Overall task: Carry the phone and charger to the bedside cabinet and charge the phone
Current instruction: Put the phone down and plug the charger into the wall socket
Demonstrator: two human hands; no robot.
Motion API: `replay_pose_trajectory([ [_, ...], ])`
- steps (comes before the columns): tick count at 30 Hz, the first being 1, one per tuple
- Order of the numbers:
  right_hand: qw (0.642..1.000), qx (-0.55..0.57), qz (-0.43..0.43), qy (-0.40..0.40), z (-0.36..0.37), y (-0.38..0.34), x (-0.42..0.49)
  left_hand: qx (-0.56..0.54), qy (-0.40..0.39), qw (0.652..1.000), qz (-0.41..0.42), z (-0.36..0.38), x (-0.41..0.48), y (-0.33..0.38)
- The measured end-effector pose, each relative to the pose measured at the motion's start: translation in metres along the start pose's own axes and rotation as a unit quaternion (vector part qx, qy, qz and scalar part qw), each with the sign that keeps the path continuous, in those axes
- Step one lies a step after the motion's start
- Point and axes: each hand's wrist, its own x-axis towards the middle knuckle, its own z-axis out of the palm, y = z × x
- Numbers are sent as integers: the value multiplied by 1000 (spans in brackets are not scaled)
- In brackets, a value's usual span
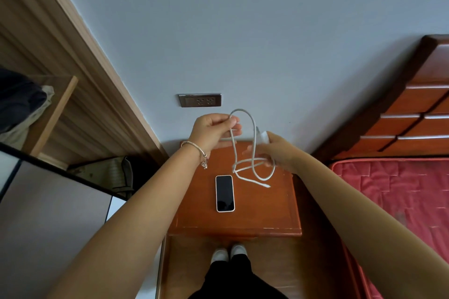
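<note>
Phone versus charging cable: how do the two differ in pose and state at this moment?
The phone lies flat, screen up, on the bedside cabinet, untouched; the charging cable is held above it, the left hand pinching a loop, the right hand holding its plug. The phone is a rigid dark slab; the charging cable is pale and hangs in tangled loops. Shared: neither is connected yet; the wall socket is empty.

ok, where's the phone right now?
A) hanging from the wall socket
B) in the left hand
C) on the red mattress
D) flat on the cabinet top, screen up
D: the phone lies screen-up on the bedside cabinet, untouched, while the left hand pinches the cable and the right hand holds the charger plug.
</note>
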Motion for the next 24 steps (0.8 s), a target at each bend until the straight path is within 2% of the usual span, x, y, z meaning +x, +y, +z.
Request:
replay_pose_trajectory([
  [4,995,-93,-22,-42,0,8,-3,-3,22,1000,16,-4,2,9],
  [9,997,-45,-64,-10,-15,13,-1,29,66,997,31,-22,7,4],
  [15,986,156,-22,52,-38,26,6,70,106,992,21,-66,11,-13],
  [19,940,335,4,70,-44,31,12,86,126,988,9,-87,8,-29],
  [24,867,490,-7,89,-57,22,13,57,129,990,-18,-105,0,-51],
])
